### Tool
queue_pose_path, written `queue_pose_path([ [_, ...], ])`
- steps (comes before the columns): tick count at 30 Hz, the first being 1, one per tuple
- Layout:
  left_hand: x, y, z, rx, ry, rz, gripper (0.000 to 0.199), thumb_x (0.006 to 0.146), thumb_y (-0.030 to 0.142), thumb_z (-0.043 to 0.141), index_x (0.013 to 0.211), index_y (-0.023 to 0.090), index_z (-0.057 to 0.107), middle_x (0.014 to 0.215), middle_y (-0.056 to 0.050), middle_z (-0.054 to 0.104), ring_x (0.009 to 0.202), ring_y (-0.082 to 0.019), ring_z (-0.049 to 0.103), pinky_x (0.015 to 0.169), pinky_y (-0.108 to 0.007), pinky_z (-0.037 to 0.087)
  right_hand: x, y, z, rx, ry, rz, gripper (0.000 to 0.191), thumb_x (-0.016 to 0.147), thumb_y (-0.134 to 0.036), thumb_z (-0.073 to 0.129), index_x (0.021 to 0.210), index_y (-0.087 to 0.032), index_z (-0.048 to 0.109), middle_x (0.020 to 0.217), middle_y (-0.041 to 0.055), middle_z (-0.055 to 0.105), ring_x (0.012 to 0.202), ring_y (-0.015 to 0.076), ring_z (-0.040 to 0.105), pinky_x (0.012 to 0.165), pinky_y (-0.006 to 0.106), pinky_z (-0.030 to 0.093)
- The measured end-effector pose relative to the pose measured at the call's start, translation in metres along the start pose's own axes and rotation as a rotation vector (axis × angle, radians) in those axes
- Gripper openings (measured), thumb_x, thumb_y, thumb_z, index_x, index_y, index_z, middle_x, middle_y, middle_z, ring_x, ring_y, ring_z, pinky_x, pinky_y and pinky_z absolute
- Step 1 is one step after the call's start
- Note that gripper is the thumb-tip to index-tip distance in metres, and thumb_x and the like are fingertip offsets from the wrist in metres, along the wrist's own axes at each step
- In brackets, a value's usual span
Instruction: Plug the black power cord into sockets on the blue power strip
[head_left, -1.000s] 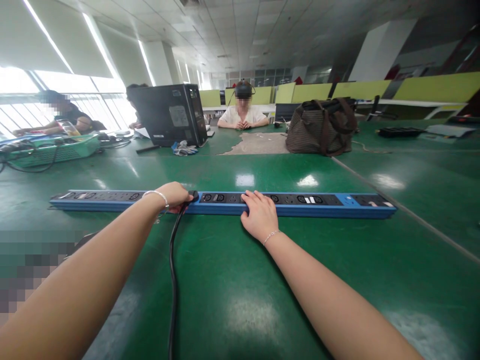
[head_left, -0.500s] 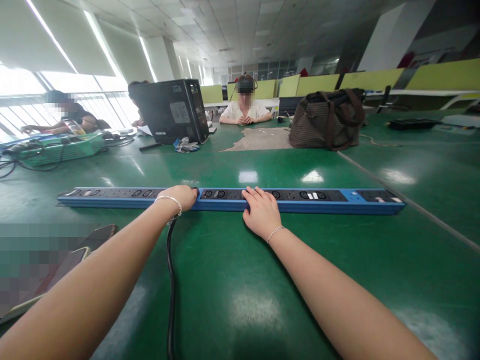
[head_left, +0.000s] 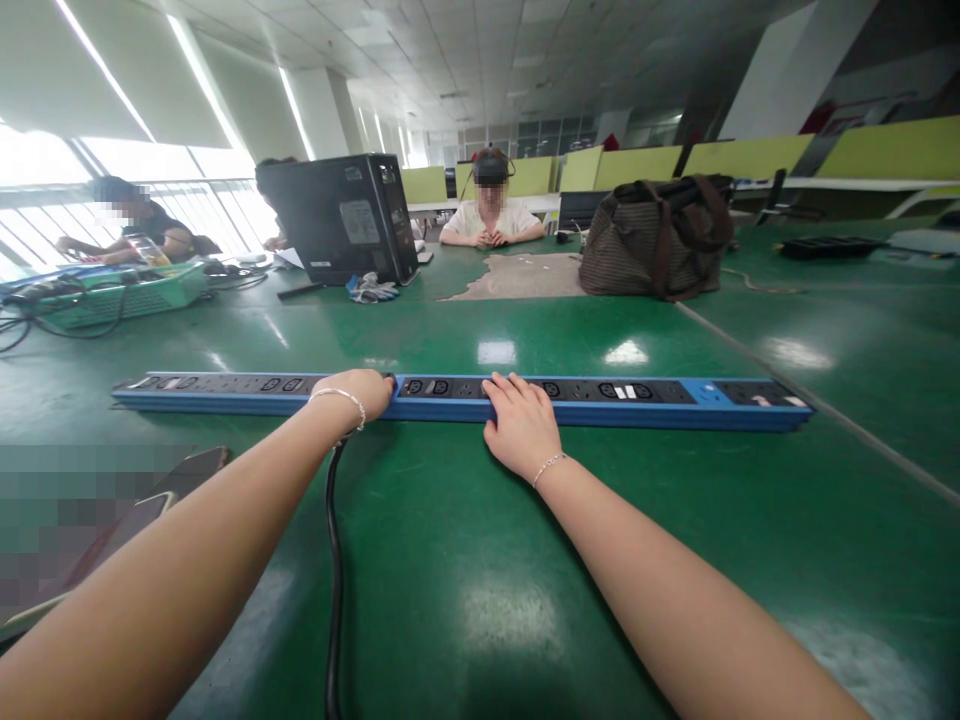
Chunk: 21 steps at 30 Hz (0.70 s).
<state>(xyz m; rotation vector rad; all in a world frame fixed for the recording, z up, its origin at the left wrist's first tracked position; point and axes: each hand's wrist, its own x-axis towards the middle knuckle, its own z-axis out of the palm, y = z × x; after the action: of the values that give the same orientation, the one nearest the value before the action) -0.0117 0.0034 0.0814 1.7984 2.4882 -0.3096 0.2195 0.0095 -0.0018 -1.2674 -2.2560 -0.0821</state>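
A long blue power strip (head_left: 660, 413) with black sockets lies across the green table (head_left: 442, 560). My left hand (head_left: 356, 395) is closed at the strip, left of its middle, around something black, mostly hidden by the fingers. From under that wrist a black cable (head_left: 334, 570) runs down toward the near edge. Right of the strip's middle, my right hand (head_left: 523, 420) lies with its fingers spread on the sockets and its thumb at the front side.
A black computer case (head_left: 337, 220), a glove (head_left: 371, 289) and a brown bag (head_left: 652, 240) stand or lie beyond the strip. At left is a green basket (head_left: 127, 300) with cables. People sit across the table and at far left.
The black cable below my left wrist has shifted slightly left. Both hands stay in nearly the same places on the strip.
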Motion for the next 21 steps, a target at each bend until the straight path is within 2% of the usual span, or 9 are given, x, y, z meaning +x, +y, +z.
queue_pose_path([
  [7,-0.001,-0.003,0.009,-0.055,0.048,-0.036,0.062,0.084,0.052,0.022,0.103,0.012,0.066,0.109,-0.022,0.066,0.1,-0.034,0.061,0.082,-0.043,0.046,0.001,-0.001,0.002,0.006,0.02,0.019,0.049,0.078,-0.021,0.049,0.127,-0.018,0.052,0.137,0.0058,0.049,0.128,0.0243,0.036,0.105,0.042,0.023],
  [11,-0.01,0.0,0.018,-0.045,0.157,-0.075,0.059,0.085,0.05,0.022,0.102,0.015,0.066,0.107,-0.019,0.067,0.101,-0.032,0.061,0.084,-0.042,0.045,0.001,-0.002,0.002,-0.005,0.03,0.022,0.049,0.078,-0.022,0.048,0.127,-0.017,0.053,0.136,0.0047,0.05,0.127,0.0241,0.037,0.104,0.041,0.024],
  [14,-0.016,0.004,0.021,-0.024,0.25,-0.061,0.057,0.087,0.044,0.022,0.103,0.012,0.065,0.107,-0.02,0.066,0.103,-0.032,0.059,0.085,-0.041,0.044,0.001,-0.002,0.002,-0.018,0.033,0.02,0.049,0.078,-0.022,0.048,0.126,-0.017,0.053,0.136,0.0048,0.05,0.127,0.0248,0.037,0.103,0.041,0.025],
  [21,-0.023,0.01,0.019,-0.032,0.252,-0.064,0.056,0.089,0.042,0.023,0.101,0.009,0.065,0.099,-0.02,0.068,0.095,-0.03,0.062,0.082,-0.039,0.045,0.002,-0.003,0.004,-0.031,0.05,0.017,0.047,0.078,-0.022,0.048,0.125,-0.017,0.054,0.135,0.0053,0.051,0.126,0.0256,0.037,0.103,0.041,0.025],
])
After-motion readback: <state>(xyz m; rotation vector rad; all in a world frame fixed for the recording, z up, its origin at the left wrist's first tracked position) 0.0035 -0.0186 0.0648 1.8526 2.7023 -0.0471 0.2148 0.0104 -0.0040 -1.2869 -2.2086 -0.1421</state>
